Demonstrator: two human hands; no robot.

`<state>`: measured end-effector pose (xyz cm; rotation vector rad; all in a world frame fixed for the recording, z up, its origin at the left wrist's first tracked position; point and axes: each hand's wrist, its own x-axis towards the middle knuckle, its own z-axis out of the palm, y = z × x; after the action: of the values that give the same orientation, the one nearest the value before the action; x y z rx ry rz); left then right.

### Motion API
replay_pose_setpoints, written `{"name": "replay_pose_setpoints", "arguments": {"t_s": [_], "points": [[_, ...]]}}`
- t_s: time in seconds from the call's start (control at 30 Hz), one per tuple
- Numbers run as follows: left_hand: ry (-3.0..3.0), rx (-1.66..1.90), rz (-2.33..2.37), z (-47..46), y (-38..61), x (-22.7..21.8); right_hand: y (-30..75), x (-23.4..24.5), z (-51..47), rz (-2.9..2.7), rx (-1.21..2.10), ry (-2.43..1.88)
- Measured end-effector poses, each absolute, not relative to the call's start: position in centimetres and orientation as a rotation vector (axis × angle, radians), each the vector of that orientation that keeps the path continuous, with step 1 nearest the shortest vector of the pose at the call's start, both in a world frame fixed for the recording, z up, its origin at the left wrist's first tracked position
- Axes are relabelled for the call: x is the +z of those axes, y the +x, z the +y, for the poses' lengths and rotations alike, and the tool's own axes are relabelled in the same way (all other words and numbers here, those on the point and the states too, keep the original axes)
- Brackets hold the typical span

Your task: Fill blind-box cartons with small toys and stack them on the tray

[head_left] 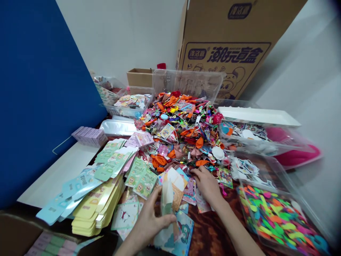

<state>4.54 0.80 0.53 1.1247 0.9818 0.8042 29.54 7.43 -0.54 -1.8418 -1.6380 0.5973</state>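
Folded card sleeves (167, 201) stand upright in my left hand (147, 222), fingers curled narrowly around them, while my right hand (206, 185) lies open on loose printed cards (190, 193). Squeezing could crease the sleeves; knocking the heap of balloons (181, 124) could spill it over them.

A pale green paper packet (166, 202), seemingly folded card, stands upright with white flaps at its top, just beside a loose heap of pink printed cards (189, 193).

The left hand (147, 222) curves on its side, fingers spread, while the right hand (206, 185) lies palm down.
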Motion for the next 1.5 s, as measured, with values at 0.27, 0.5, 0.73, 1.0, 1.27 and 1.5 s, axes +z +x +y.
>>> {"name": "replay_pose_setpoints", "arguments": {"t_s": [0.27, 0.5, 0.73, 1.0, 1.27, 1.5], "points": [[1.233, 0.787, 1.07, 0.8, 3.9, -0.2, 30.8, 0.3, 7.4, -1.729, 0.635, -1.899], [1.408, 0.782, 1.094, 1.2, 5.0, -1.0, 25.0, 0.2, 5.7, -1.684, 0.683, -1.869], [1.418, 0.808, 1.06, 1.5, 5.3, -1.6, 24.8, -1.0, 7.0, -1.4, 0.907, -1.776], [1.629, 0.641, 1.148, 1.3, 5.2, 1.1, 30.3, 6.1, 4.8, -1.087, 1.045, -1.631], [2.056, 0.351, 1.293, 1.0, 5.9, 3.5, 29.9, 10.7, 2.9, -2.021, 1.12, -1.678], [2.154, 0.208, 1.317, 0.4, 5.7, 3.4, 27.6, 9.1, 3.4, -1.899, 1.03, -1.758]]}}
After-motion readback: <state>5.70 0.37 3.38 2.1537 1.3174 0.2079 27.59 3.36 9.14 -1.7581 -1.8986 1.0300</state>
